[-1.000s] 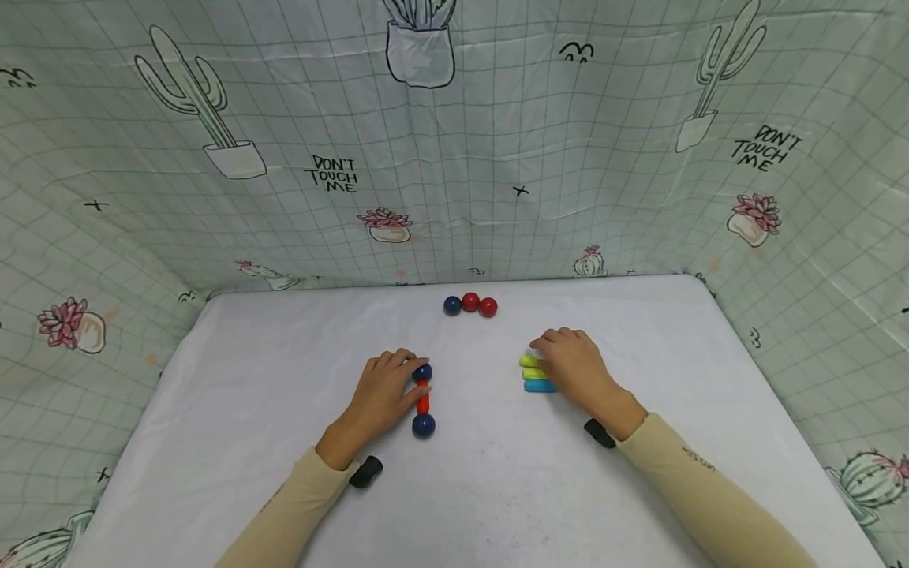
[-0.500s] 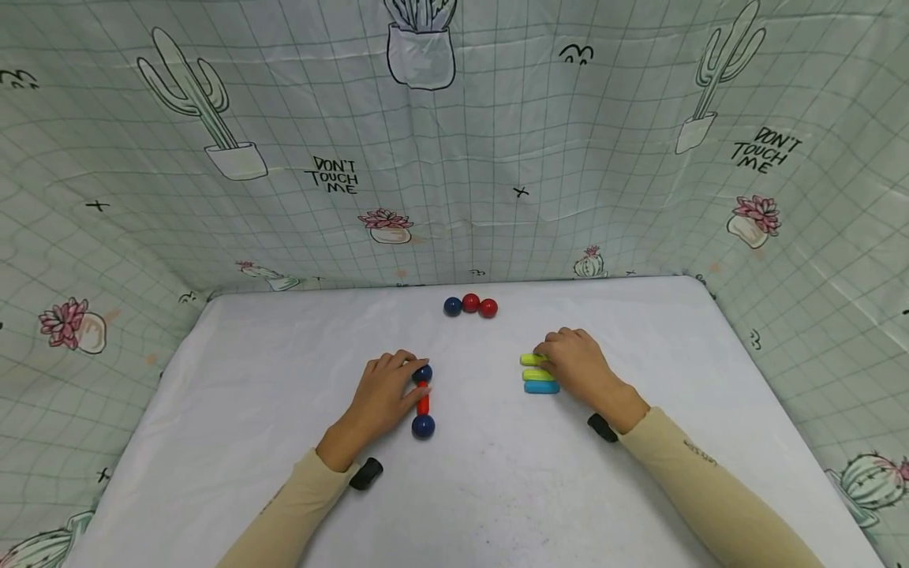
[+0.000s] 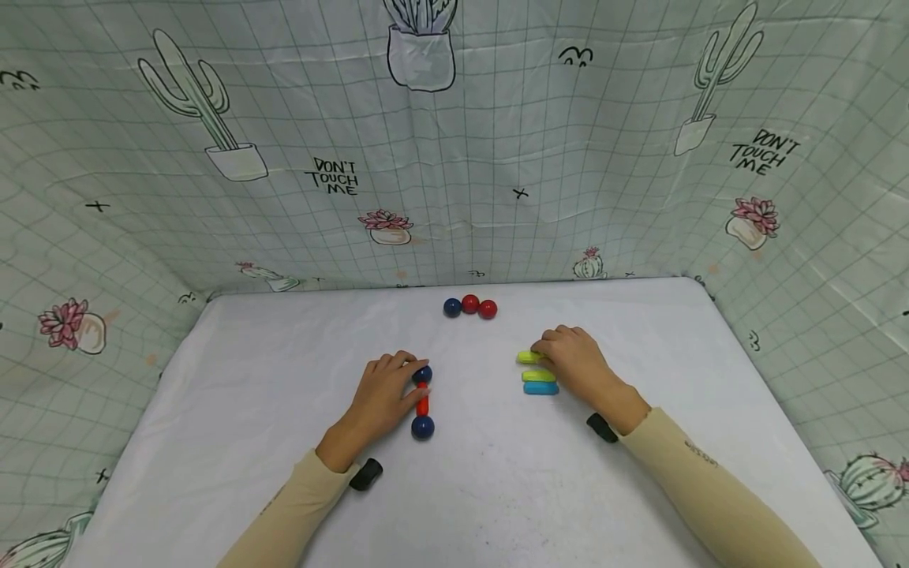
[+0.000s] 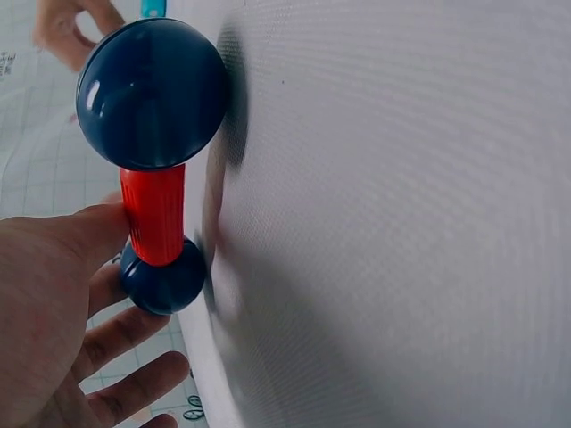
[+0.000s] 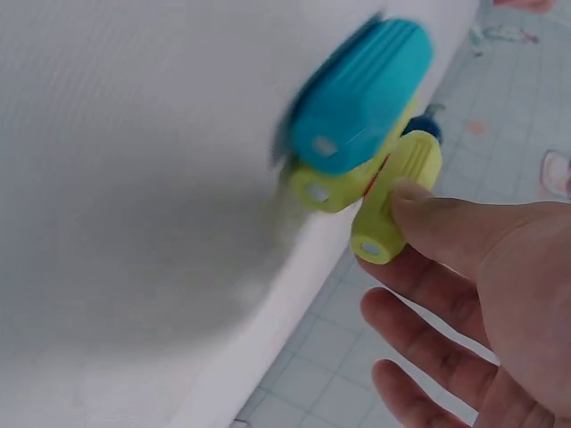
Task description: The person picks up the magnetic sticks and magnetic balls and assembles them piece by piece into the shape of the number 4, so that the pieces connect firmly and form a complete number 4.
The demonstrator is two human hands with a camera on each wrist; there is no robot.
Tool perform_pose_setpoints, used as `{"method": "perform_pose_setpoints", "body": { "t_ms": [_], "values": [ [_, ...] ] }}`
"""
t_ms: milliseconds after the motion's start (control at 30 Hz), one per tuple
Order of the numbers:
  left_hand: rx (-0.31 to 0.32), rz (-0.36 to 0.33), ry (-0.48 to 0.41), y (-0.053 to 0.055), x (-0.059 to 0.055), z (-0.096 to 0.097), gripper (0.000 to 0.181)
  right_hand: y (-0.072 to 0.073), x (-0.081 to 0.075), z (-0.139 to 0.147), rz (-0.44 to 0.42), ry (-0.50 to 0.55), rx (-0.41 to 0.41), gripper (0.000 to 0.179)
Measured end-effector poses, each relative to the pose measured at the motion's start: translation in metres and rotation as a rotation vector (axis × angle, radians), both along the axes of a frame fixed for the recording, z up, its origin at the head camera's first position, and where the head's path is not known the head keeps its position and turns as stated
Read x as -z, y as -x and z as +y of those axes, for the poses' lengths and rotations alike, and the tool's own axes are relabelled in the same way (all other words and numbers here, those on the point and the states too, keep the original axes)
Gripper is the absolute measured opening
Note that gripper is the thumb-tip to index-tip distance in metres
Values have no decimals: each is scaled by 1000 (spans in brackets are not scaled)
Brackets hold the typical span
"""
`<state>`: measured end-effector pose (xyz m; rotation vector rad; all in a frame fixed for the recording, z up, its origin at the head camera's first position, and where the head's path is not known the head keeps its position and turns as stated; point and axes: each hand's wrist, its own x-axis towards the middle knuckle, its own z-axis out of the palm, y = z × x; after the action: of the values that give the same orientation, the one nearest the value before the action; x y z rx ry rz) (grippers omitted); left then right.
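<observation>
Two hands sit well apart over the white-covered table point(image 3: 454, 505); I see a broad stretch of cloth between them, and more running to the slanting side edges. My left hand point(image 3: 378, 394) pinches a dumbbell-shaped piece point(image 3: 422, 404) left of centre, its thumb against the ribbed red bar point(image 4: 153, 214) and its other fingers spread; glossy dark blue balls point(image 4: 152, 94) cap both ends. With my right hand point(image 3: 577, 364) I have a yellow-green rod point(image 5: 382, 218) pinched between thumb and finger, the rest loosely bent; I can't tell whether the rod touches the table. Across a narrow gap, nearer the camera, lie a second yellow-green rod point(image 3: 538, 376) and a grooved blue rod point(image 3: 541, 388), side by side, pale round spots on their ends. Close to the far edge sit one blue ball point(image 3: 452, 308) and two red balls point(image 3: 470, 304), smooth and shiny. Beyond hangs a creased, grid-printed curtain point(image 3: 454, 158).
</observation>
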<state>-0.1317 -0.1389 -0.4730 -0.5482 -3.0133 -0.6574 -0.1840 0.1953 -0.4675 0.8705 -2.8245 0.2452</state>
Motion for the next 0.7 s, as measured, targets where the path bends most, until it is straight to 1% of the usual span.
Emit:
{"method": "perform_pose_setpoints", "body": {
  "t_ms": [167, 267, 433, 600, 700],
  "values": [
    [-2, 4, 0, 0, 1, 1, 46, -14, -5, -7, 51, 69, -49, 18],
    [-2, 8, 1, 0, 2, 1, 46, -23, -7, -14, 72, 84, -76, 21],
    [-3, 8, -5, -1, 2, 1, 47, -37, -5, -28, 99, 95, -125, 22],
    [-9, 9, 1, 0, 3, 2, 47, -50, 1, -46, 94, 102, -200, 20],
    [-10, 19, 28, -1, 2, 3, 48, -58, 4, -56, 72, 88, -244, 19]
  ]
}}
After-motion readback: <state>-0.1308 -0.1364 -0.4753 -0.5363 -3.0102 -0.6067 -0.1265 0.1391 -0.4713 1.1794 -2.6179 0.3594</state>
